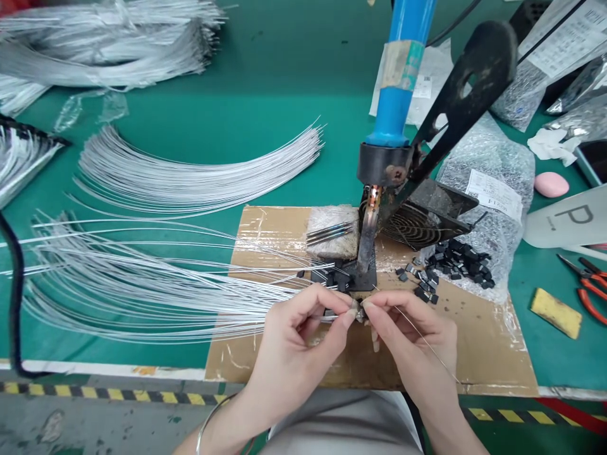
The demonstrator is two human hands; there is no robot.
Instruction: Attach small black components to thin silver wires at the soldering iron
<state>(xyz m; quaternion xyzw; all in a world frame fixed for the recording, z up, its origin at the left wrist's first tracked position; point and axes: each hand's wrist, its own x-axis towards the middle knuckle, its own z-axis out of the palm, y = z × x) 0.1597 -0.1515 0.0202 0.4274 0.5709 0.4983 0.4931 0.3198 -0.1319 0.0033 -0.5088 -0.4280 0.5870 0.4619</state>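
Both hands meet below the soldering iron (370, 234), over brown cardboard (270, 237). My left hand (313, 341) pinches a thin white wire end, thumb against index finger. My right hand (412, 335) is closed at the fingertips on a small black connector (360, 311), which the fingers partly cover. A thin strand of solder wire (427, 341) runs across the right hand. White wires (180, 284) fan out to the left, their ends near several black connectors (339, 276) beside the iron's base.
A curved bundle of white wires (199, 177) lies behind, with larger bundles (109, 44) at the back left. On the right are a pile of black connectors (462, 262), a yellow sponge (556, 313), orange-handled pliers (590, 294) and a white bottle (569, 221).
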